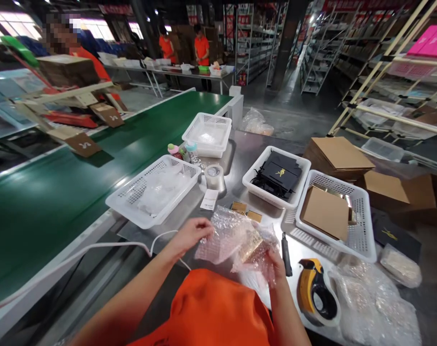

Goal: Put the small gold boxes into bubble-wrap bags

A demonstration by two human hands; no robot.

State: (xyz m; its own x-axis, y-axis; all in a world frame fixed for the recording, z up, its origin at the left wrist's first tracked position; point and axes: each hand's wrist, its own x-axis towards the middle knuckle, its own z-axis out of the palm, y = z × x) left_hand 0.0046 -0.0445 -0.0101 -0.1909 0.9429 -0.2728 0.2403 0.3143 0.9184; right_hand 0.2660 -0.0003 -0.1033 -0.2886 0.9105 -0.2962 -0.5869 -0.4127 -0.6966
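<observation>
From where I stand, the clearest marking is a yellow emblem on the black packaging [276,168] piled in a white basket [248,186]; a similar emblem sits on a dark flat piece [402,242] at the far right. Brown boxes [83,144] by the green conveyor belt [142,134] carry a white squiggle of a logo, and a white card [209,199] on the bench bears print too small to read, as do the red banners [370,5] over the shelving. The shiny metal bench [247,139] is busy: a roll of clear tape [214,178], a black cutter [286,254], a yellow tape dispenser [309,283] and a heap of bubble packs [380,307]. In front of the orange-shirted person, a gold-coloured item [252,246] lies inside bubble wrap [218,245], held just above the bench's near edge. The left hand [193,234] has its fingers curled in, thumb and fingertips pinched on the wrap's left edge. The right hand [277,264] grips the bundle from the other side, its thumb against the plastic; how its remaining fingers bend I can't tell, as the wrap hides them. Beyond, co-workers [201,48] in orange stand at a table on the grey warehouse floor, tall racks beside them.
</observation>
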